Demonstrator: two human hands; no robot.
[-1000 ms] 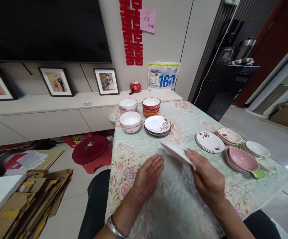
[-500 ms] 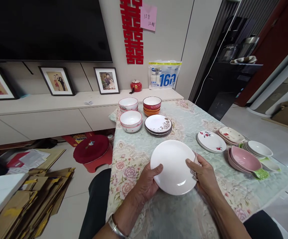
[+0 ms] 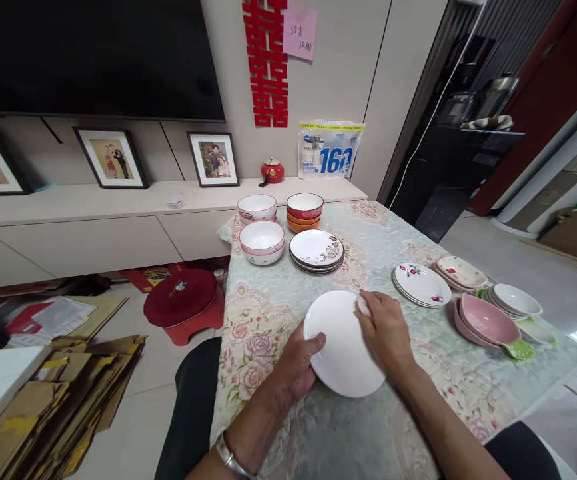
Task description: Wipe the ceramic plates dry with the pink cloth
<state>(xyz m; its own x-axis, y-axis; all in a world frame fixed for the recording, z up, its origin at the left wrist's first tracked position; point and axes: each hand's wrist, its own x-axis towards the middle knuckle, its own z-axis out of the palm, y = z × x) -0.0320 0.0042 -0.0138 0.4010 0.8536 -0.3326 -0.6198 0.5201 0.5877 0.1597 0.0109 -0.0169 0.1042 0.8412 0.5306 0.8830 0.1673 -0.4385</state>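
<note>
A plain white plate (image 3: 341, 353) is held over the front of the table, tipped a little toward me. My left hand (image 3: 298, 363) grips its left rim, thumb on the upper face and fingers underneath. On the plate's right side rests my right hand (image 3: 386, 333), its fingers closed around a small pale cloth (image 3: 364, 305), most of which the hand hides. Just beyond the plate is a stack of brown-patterned plates (image 3: 317, 248). To the right is a stack of plates with red flowers (image 3: 421, 283).
White bowls with red rims (image 3: 262, 240) and red and orange bowls (image 3: 304, 212) stand at the back of the flowered tablecloth (image 3: 258, 347). Pink bowls (image 3: 491, 320), small white bowls (image 3: 517, 300) and square dishes (image 3: 462, 272) sit at right. A red stool (image 3: 181, 303) stands left.
My right hand has moved from the plate's right edge up and inward over its upper right face, with the cloth. My left hand keeps its hold.
</note>
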